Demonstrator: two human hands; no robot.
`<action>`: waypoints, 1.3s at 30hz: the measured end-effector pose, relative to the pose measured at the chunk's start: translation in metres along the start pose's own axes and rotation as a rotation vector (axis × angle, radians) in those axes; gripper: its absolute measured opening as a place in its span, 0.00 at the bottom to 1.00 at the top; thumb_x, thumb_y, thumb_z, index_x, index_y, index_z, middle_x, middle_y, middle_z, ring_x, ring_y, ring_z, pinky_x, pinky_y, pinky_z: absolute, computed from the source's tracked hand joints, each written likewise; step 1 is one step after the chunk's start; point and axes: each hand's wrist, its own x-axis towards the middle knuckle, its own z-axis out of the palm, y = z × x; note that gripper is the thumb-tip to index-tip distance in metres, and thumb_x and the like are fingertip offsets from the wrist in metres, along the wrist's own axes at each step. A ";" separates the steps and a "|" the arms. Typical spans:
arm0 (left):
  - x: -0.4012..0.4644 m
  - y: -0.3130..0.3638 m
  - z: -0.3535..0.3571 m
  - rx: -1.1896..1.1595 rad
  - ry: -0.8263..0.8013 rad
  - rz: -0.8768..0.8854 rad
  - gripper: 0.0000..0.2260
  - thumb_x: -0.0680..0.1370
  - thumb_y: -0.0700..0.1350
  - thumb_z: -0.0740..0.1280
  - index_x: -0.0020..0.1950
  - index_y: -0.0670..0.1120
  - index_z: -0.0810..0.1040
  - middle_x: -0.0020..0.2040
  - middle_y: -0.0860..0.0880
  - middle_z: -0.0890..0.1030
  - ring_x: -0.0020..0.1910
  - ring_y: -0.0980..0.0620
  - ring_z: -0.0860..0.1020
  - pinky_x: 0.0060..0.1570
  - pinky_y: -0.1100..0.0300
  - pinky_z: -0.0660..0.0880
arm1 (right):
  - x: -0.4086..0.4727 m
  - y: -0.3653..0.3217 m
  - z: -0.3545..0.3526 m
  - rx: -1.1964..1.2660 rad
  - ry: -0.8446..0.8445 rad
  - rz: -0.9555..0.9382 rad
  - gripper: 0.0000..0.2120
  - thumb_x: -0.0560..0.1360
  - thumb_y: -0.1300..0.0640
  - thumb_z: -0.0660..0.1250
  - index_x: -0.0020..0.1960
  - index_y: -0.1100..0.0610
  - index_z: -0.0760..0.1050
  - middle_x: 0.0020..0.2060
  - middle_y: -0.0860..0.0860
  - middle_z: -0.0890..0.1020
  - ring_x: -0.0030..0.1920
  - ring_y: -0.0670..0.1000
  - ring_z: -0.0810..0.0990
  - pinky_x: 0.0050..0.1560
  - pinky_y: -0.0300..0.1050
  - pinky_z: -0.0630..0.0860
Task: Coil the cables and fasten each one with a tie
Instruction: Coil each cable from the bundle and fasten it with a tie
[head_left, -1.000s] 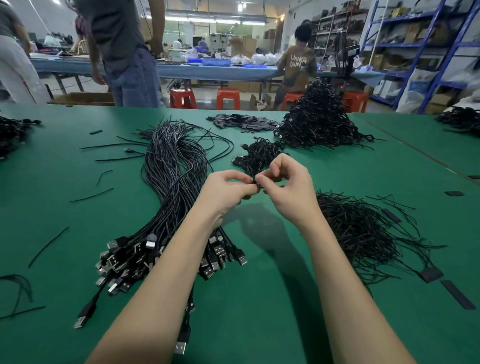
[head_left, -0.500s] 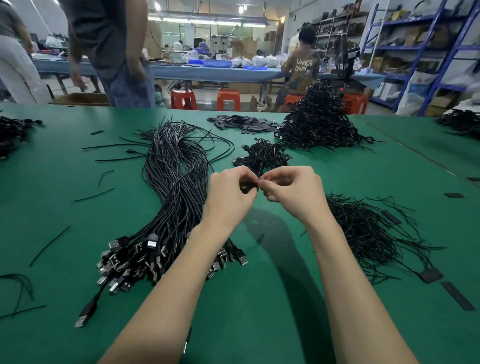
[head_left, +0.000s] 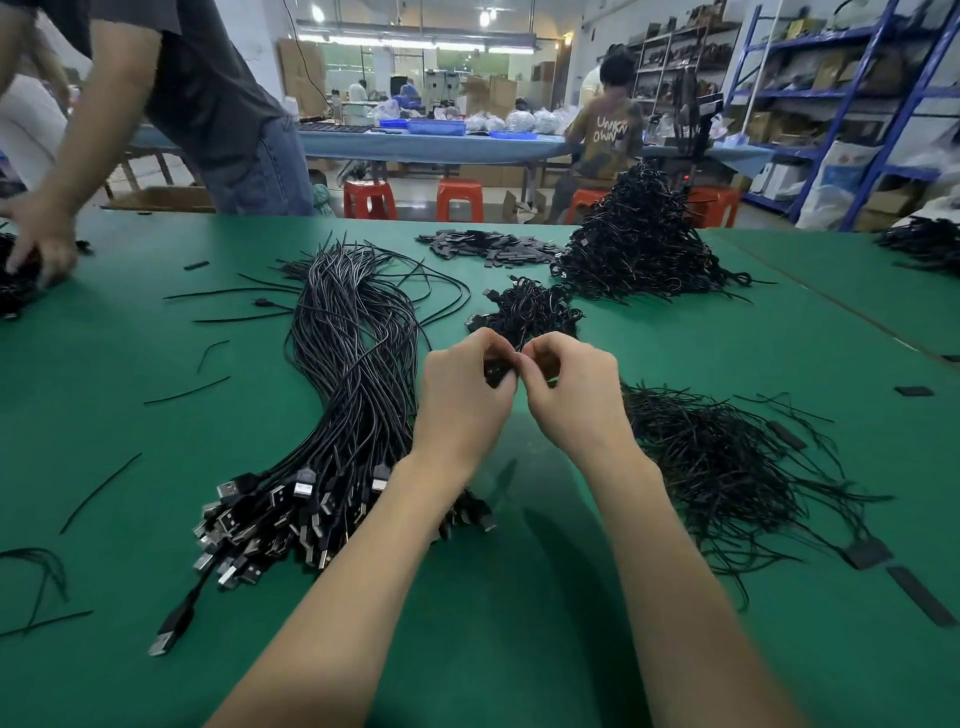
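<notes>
Head view: above the green table (head_left: 130, 415), the left hand (head_left: 460, 400) grips a small coiled black cable (head_left: 496, 370); the right hand (head_left: 571, 395) pinches at it, fingertips meeting. Blue trays (head_left: 435, 126) far behind hold unclear contents. Since a second ago, both hands curled tighter together.

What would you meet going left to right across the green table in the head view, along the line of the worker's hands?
Loose ties → bundle of uncoiled cables → left hand → small coiled cable gripped between both hands → right hand → heap of ties → flat black strip.
</notes>
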 end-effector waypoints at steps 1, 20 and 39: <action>0.002 0.001 -0.002 -0.030 -0.046 -0.021 0.06 0.73 0.39 0.72 0.47 0.48 0.85 0.42 0.54 0.85 0.42 0.59 0.82 0.48 0.69 0.76 | -0.001 0.003 0.000 0.004 0.024 -0.010 0.04 0.79 0.58 0.70 0.45 0.55 0.81 0.35 0.44 0.79 0.37 0.46 0.77 0.40 0.30 0.70; 0.010 -0.008 -0.008 -0.761 -0.176 -0.168 0.08 0.74 0.34 0.75 0.46 0.46 0.79 0.39 0.55 0.83 0.42 0.59 0.81 0.46 0.67 0.75 | -0.006 0.002 -0.006 1.778 -0.350 0.945 0.05 0.73 0.64 0.70 0.41 0.65 0.79 0.34 0.53 0.78 0.28 0.45 0.75 0.28 0.33 0.74; 0.015 -0.023 -0.005 -1.020 -0.194 -0.543 0.05 0.76 0.39 0.73 0.48 0.45 0.79 0.40 0.51 0.84 0.39 0.57 0.81 0.41 0.64 0.76 | -0.007 0.016 0.002 0.199 0.038 -0.138 0.05 0.78 0.52 0.72 0.46 0.52 0.84 0.38 0.41 0.84 0.38 0.42 0.81 0.41 0.32 0.74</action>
